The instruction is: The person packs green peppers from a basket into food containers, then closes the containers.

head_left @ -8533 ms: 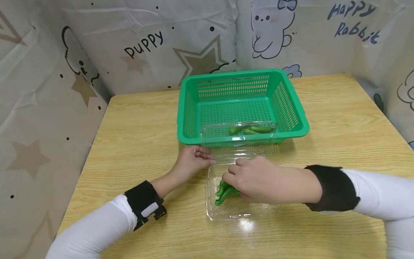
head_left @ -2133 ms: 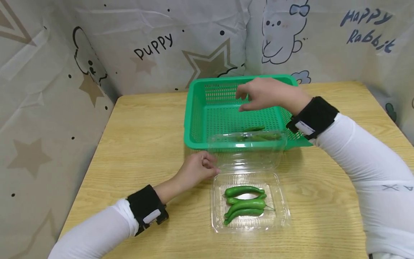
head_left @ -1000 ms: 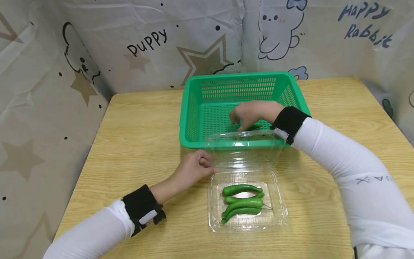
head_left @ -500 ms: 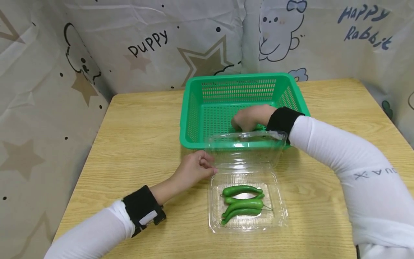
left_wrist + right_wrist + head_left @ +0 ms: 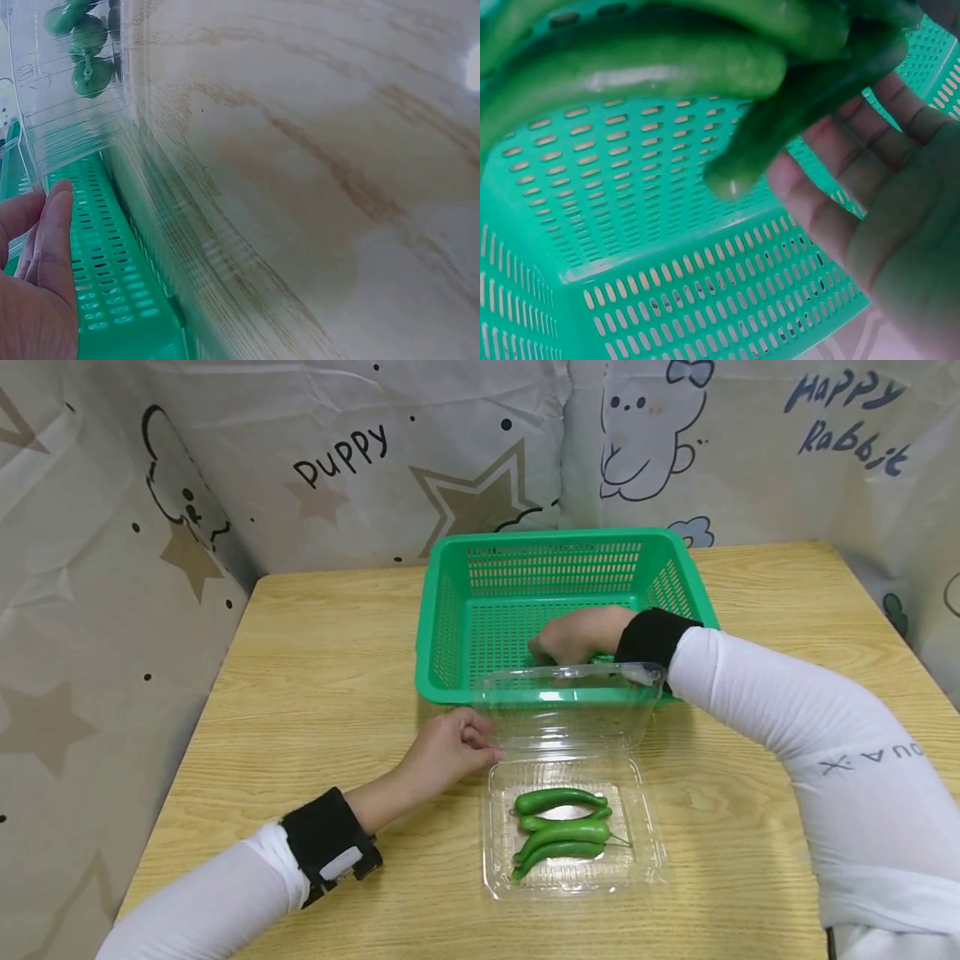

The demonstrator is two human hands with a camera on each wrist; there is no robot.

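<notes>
A clear plastic clamshell box (image 5: 495,868) lies unfolded on the table, its lid (image 5: 562,718) raised against the basket's near side. In its base several green peppers (image 5: 562,837) lie side by side. My left hand (image 5: 453,745) pinches the box's left edge near the hinge between thumb and fingers. My right hand (image 5: 581,633) reaches down inside the green basket (image 5: 429,610). Its fingers curl against a dark green pepper (image 5: 761,139) in the right wrist view, with other peppers (image 5: 660,67) beside it. From the head view, the lid and hand mostly hide those peppers.
The wooden table (image 5: 322,660) ends at a wall covered with printed cloth (image 5: 480,435). The basket stands at the back, close to that wall. The lid rises between the basket's front rim and the box base.
Four peppers' worth of space in the box base has come into view as my right hand left it. That hand dipped into the basket and lowered onto peppers. My left hand stayed at the box edge.
</notes>
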